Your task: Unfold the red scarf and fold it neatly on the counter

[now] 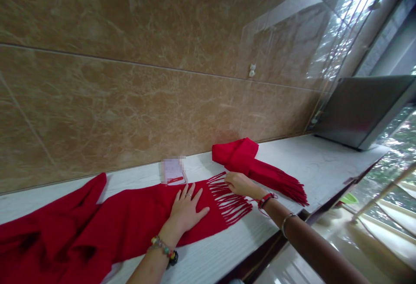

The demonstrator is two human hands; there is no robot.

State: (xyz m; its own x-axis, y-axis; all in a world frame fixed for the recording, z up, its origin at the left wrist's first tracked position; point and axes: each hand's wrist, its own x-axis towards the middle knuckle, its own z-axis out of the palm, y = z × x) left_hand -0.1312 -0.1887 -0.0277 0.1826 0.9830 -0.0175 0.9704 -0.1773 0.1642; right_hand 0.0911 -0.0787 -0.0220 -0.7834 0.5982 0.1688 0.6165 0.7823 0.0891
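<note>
A red scarf [136, 212] stretches along the white countertop, bunched in folds at the left and flat toward its fringed end. My left hand [186, 210] lies flat on the cloth near that end, fingers spread. At the fringe [232, 208], my right hand [242, 184] is closed, its fingertips pinching strands at the far edge. The exact strands are partly hidden by the fingers. Just behind my right hand sits a second red scarf [238, 152], folded across itself, its fringe pointing right.
A small pale card or packet [173, 171], partly blurred out, lies behind the scarf. Brown marble-look tiles [130, 102] rise along the counter's back. A large grey box-like object [360, 108] stands at the counter's right end. The counter's front edge [260, 247] drops to a shiny floor.
</note>
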